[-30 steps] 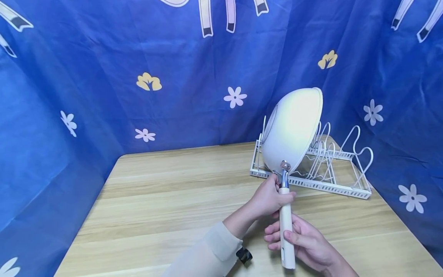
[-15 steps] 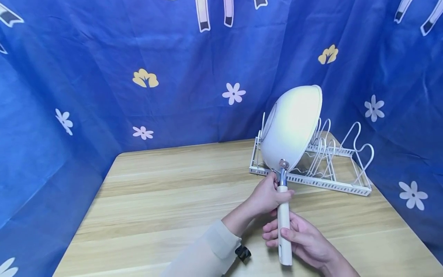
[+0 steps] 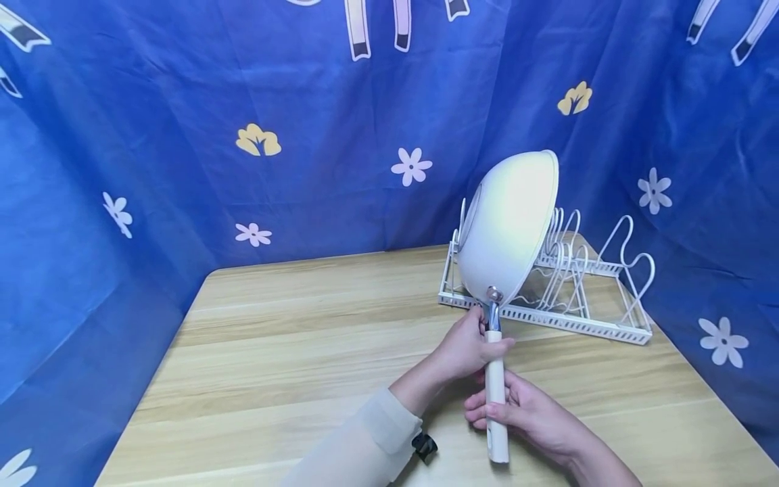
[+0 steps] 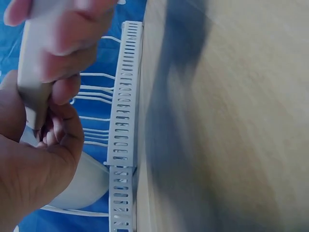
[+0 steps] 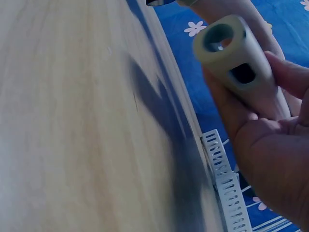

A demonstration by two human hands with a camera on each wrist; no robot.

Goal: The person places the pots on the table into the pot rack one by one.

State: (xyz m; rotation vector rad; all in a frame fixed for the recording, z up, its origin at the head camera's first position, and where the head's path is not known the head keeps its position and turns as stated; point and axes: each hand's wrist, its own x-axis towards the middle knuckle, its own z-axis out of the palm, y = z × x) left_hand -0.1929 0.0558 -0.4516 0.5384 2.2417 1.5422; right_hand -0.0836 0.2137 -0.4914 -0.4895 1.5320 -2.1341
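Observation:
A white wok (image 3: 508, 230) stands on edge in the left part of a white wire dish rack (image 3: 578, 327), its rounded underside facing left and its rim to the right. Its pale handle (image 3: 498, 436) points toward me, joined to the bowl by a metal neck. My left hand (image 3: 465, 346) grips the handle near this neck, thumb across the top. Lower down, my right hand (image 3: 532, 414) holds the handle between thumb and fingers. In the right wrist view the hollow handle end (image 5: 224, 41) sticks out past that hand. The wok's inside is hidden.
Wire loops (image 3: 566, 270) rise in the middle of the rack, with a taller curved end frame (image 3: 639, 270) at its right. The rack sits at the back right of a wooden table (image 3: 304, 345). Blue patterned cloth (image 3: 341, 135) hangs behind and at the sides.
The wok's rim and handle have shifted slightly left, both hands moving with it. My right fingers have drawn closer around the handle. The rack stays in place.

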